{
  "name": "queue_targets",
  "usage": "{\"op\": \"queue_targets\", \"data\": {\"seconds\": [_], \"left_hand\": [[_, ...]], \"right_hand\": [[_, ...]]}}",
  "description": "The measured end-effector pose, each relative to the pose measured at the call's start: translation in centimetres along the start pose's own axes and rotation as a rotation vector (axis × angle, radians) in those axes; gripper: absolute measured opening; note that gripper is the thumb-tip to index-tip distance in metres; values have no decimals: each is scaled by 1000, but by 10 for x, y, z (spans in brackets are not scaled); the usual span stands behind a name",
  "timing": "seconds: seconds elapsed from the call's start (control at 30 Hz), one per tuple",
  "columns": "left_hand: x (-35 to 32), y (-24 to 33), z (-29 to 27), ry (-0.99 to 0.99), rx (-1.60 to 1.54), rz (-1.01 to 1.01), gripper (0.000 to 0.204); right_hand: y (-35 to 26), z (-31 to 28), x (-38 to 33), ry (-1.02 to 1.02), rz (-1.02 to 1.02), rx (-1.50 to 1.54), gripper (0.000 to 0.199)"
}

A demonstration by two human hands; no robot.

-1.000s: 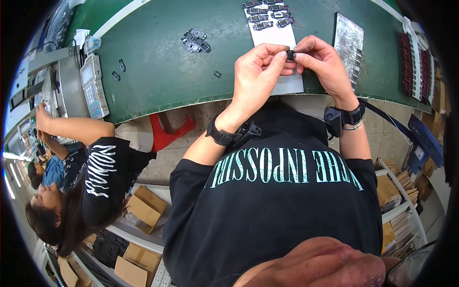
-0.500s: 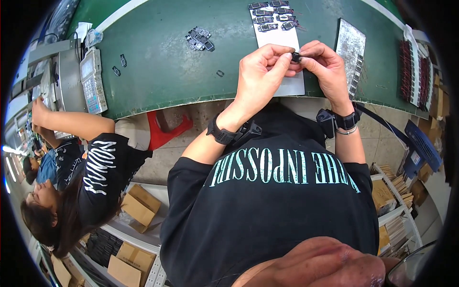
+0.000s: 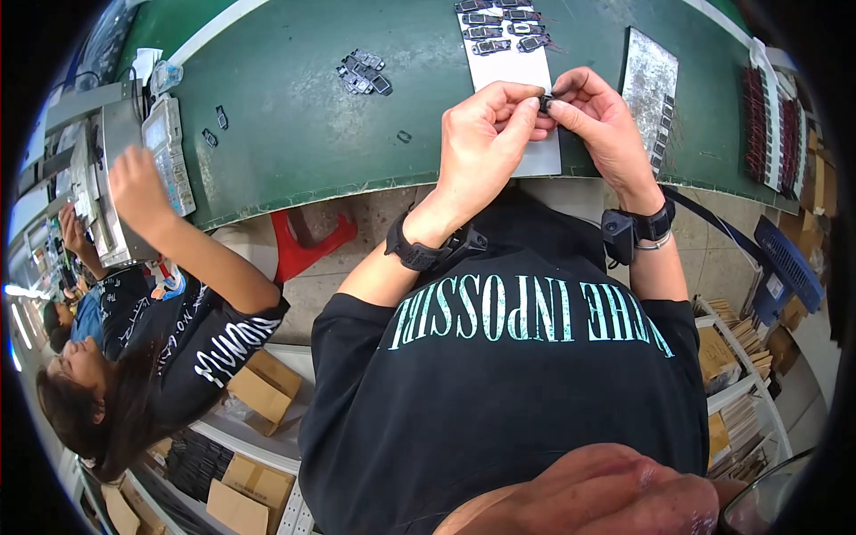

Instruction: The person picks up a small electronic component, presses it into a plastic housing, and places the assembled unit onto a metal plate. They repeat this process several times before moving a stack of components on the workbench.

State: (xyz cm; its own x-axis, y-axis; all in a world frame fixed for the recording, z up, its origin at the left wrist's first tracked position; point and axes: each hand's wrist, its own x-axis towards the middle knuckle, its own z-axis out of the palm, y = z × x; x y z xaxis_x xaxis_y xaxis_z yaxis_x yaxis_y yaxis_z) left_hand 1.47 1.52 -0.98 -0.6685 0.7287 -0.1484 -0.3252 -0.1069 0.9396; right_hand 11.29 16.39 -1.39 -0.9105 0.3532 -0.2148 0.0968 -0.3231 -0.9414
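Note:
My left hand [image 3: 489, 132] pinches a small black part [image 3: 546, 103] between thumb and index finger. On the same part rests the thumb of my right hand [image 3: 599, 123], its fingers curled close around the far side. Both hands are over a white board [image 3: 539, 159] on the green table. At the board's far end lie several black rectangular modules [image 3: 486, 33] in two columns, some with thin wires. Left of the board is a heap of similar black modules [image 3: 364, 73]. The held part's detail is mostly covered by my fingers.
A grey metal plate [image 3: 649, 69] carries a row of small wired parts [image 3: 662, 134]. Bundled dark-red wires [image 3: 762, 116] line the right side. A thin black frame [image 3: 404, 136] and loose modules [image 3: 222, 116] lie leftward. A co-worker's hand [image 3: 138, 183] is near a keypad device [image 3: 171, 156].
My fingers have shifted slightly around the small black part, the right index finger lifting a little. The co-worker's arm has swung toward the table. The view has moved slightly.

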Motion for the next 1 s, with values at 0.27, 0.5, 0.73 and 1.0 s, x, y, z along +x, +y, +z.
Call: {"op": "queue_targets", "data": {"seconds": [0.27, 0.5, 0.73, 1.0], "left_hand": [[12, 15, -18, -21, -102, -68, 14], [3, 8, -6, 5, -44, -35, 13], [10, 4, -9, 40, -76, -93, 15], [12, 3, -12, 115, -17, 11, 13]], "right_hand": [[-12, 10, 12, -29, 43, -58, 18], [-14, 1, -4, -4, 69, -8, 22], [-1, 19, -14, 214, -78, -308, 24], [0, 25, -25, 361, -273, -361, 23]]}}
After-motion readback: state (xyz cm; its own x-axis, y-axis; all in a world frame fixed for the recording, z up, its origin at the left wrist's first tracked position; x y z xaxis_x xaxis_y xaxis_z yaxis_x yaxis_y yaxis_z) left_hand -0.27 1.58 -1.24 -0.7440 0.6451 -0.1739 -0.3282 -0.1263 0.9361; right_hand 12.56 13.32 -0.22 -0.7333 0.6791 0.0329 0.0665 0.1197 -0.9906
